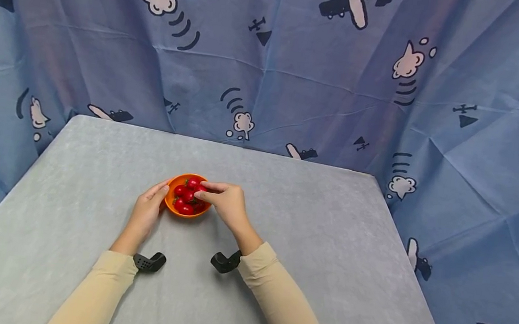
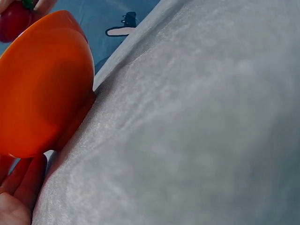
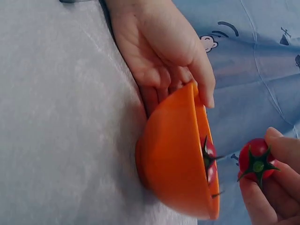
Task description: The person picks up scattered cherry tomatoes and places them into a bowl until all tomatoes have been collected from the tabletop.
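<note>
An orange bowl (image 1: 184,216) stands on the table, with several red cherry tomatoes (image 1: 188,196) inside. My left hand (image 1: 146,212) grips its left side; in the right wrist view the thumb lies at the rim and the other fingers are against the outer wall (image 3: 171,150). Over the bowl's right side, my right hand (image 1: 230,205) pinches one cherry tomato (image 3: 257,163) between thumb and fingers. This tomato has its green star-shaped calyx on and is raised above the rim. The left wrist view catches part of the same tomato (image 2: 16,22) beyond the bowl.
A pale grey cloth covers the table (image 1: 318,231). Behind and to both sides hangs a blue curtain (image 1: 212,67) printed with planes and clouds. Black wrist devices (image 1: 150,262) sit below both hands, at the cuffs of the beige sleeves (image 1: 287,302).
</note>
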`<state>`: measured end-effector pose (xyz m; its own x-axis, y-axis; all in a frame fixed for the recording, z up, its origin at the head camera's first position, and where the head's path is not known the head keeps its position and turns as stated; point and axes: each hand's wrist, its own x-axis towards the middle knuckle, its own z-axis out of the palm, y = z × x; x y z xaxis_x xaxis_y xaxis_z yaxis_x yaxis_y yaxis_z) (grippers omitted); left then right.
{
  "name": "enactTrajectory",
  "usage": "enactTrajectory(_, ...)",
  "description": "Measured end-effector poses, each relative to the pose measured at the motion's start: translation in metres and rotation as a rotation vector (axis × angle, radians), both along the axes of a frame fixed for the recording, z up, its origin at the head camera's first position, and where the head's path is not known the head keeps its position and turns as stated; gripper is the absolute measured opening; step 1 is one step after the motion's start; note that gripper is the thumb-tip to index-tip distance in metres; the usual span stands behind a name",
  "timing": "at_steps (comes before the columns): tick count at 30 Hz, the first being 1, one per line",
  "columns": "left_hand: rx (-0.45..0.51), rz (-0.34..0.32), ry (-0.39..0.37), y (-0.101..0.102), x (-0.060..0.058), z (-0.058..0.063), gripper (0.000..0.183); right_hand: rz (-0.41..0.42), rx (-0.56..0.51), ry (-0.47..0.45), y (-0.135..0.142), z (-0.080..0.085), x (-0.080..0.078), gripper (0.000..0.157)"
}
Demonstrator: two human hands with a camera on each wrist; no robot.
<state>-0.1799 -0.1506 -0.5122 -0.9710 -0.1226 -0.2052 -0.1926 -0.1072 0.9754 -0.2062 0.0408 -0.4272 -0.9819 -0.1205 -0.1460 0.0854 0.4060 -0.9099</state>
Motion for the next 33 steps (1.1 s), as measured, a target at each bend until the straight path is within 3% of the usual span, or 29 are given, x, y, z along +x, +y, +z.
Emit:
enactTrajectory(24, -0.025, -0.010, 0.020, 0.001, 0.002, 0.005, 0.050, 0.049, 0.122, 0.098, -0.037, -0.011, 0.010, 0.027)
enactTrajectory(33, -0.029, -0.008, 0.011, 0.000, 0.003, 0.005, 0.050, 0.107, 0.192, 0.213, -0.043, -0.016, 0.013, 0.029)
